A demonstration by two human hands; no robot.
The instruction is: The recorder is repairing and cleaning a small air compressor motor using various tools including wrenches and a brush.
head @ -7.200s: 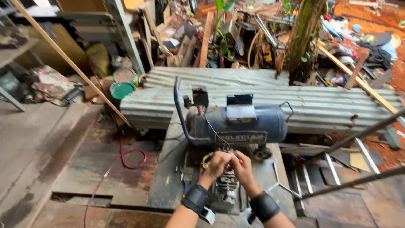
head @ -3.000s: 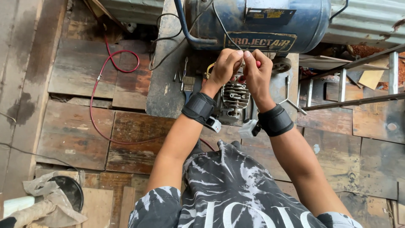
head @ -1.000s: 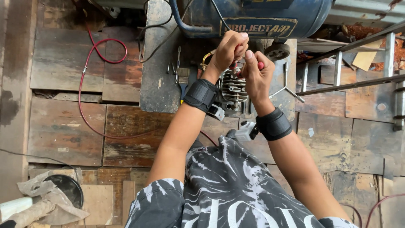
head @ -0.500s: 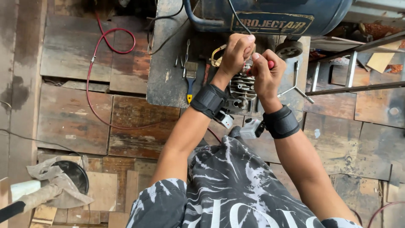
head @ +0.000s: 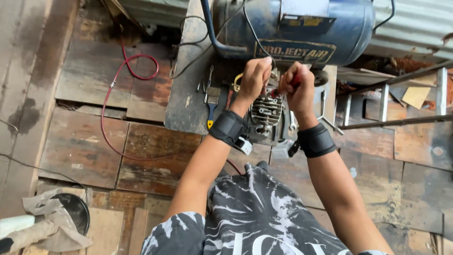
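Fingers of your right hand clench a red-handled tool above the ribbed metal cylinder at upper centre, while your left hand curls closed beside it. Behind sits a smooth blue tank; a paintbrush lies left on worn planks.

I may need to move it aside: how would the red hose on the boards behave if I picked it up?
The red hose would probably sag, since it lies in a loose loop. It looks thin, so likely light. It trails toward the blue tank, so it may snag there.
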